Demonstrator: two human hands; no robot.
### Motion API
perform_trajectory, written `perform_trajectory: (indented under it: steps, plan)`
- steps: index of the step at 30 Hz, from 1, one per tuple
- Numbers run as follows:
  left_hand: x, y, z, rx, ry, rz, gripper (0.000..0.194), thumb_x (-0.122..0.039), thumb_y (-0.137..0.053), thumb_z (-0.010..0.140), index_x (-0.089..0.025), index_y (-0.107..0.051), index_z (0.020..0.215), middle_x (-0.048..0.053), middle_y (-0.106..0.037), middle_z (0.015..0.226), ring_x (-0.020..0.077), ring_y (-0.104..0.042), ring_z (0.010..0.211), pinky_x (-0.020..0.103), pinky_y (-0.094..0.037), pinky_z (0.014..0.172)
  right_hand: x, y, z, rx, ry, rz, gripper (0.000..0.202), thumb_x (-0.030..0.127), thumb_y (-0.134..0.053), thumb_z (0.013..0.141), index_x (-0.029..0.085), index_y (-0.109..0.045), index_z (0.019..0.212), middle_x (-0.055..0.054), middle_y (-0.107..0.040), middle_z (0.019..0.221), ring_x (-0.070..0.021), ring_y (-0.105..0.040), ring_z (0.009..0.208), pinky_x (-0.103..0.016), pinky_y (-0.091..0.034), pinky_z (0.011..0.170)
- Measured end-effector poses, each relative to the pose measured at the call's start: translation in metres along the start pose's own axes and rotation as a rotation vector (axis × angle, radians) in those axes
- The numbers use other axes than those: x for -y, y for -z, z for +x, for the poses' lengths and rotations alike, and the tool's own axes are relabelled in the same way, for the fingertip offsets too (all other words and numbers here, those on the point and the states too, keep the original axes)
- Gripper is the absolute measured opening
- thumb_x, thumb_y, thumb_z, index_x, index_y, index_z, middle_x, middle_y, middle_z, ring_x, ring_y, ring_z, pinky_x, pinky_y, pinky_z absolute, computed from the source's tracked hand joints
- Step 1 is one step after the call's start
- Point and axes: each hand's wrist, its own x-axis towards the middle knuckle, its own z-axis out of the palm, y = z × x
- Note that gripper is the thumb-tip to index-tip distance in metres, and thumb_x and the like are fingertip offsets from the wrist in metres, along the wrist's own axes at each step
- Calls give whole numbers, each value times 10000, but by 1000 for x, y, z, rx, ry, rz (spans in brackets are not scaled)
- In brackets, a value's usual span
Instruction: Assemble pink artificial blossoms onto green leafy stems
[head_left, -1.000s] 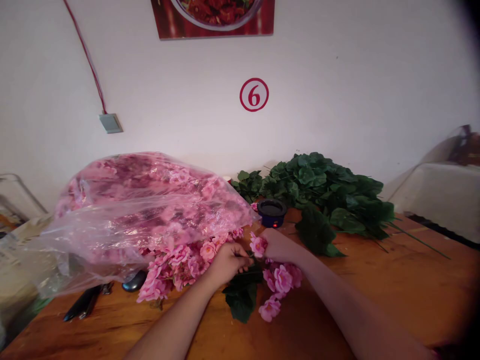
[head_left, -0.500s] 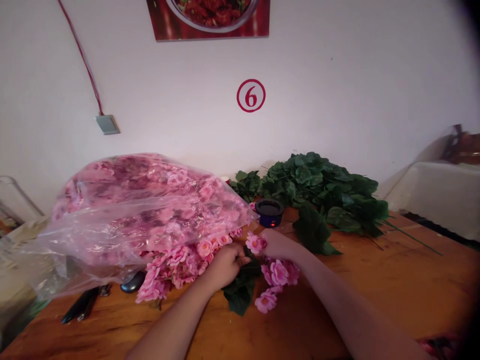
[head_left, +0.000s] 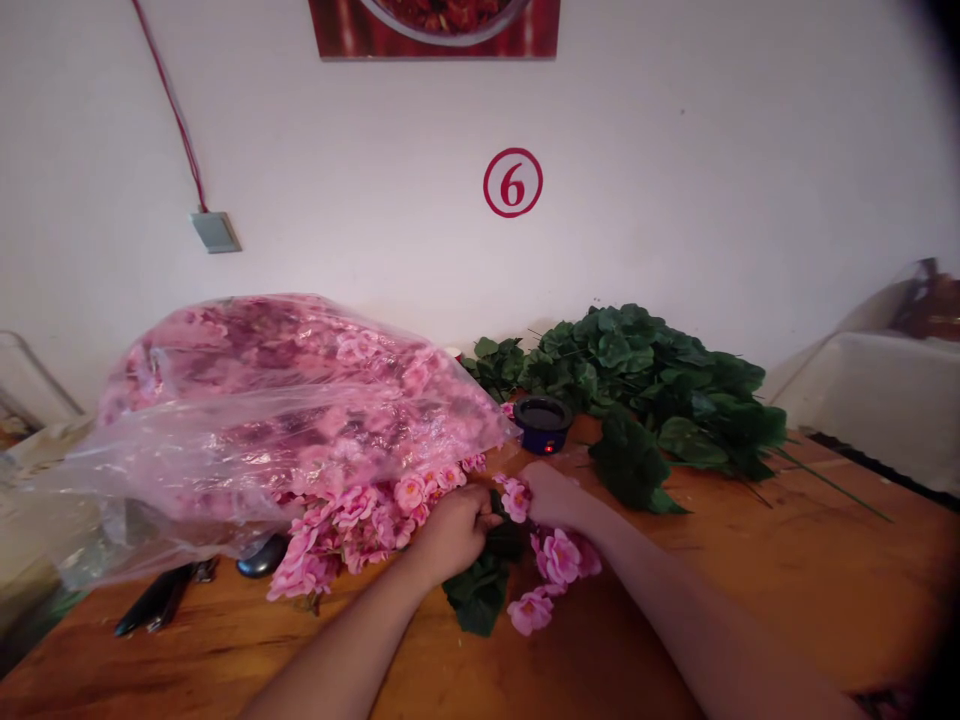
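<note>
My left hand (head_left: 459,522) is closed with bent fingers on the stem end of a green leaf sprig (head_left: 480,590), beside loose pink flowers (head_left: 356,520). Close to its right, my right hand (head_left: 549,490) is bent over a pink flower sprig (head_left: 559,557); its fingers are mostly hidden behind the wrist and blossoms. The blossoms hang below and to the left of the right wrist. Just behind the right hand stands a small dark blue pot (head_left: 541,425) with a lit red switch.
A clear plastic bag (head_left: 300,410) of pink flowers fills the left of the wooden table (head_left: 787,600). Green leaves (head_left: 637,360) are heaped at the back right. A black tool (head_left: 156,598) and a dark rounded object (head_left: 262,557) lie front left.
The camera view has shifted slightly. Both hands stay close together in nearly the same place, and the pink sprig by my right hand has tilted a little.
</note>
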Motion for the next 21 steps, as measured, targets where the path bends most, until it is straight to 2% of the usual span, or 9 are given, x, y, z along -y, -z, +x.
perform_trajectory:
  steps: [6,11,15,21]
  plan:
    - [-1,1,0,18,-35,28,168,-75,-516,735,-180,-458,619,10,-539,687,144,-497,671,240,-331,613,5,2,-2,24,153,21,162,204,-559,657,134,-525,514,40,-416,476,-73,-325,473,-217,-193,439]
    - [-4,3,0,51,-44,45,157,-31,-486,704,-174,-551,699,52,-597,785,192,-549,797,279,-381,721,7,3,-3,26,239,-73,211,242,-555,706,123,-572,533,29,-447,488,-76,-339,485,-224,-211,467]
    - [-6,3,0,60,-36,33,154,-38,-476,715,-170,-552,694,57,-601,779,190,-551,770,278,-384,705,2,1,1,35,217,-92,190,226,-549,698,120,-594,547,16,-475,485,-83,-349,476,-230,-214,469]
    - [-5,2,0,32,-20,-2,129,-80,-517,728,-172,-518,638,44,-584,736,168,-529,718,259,-357,656,0,-2,3,33,189,9,181,224,-549,671,140,-526,513,41,-420,469,-79,-330,469,-222,-197,442]
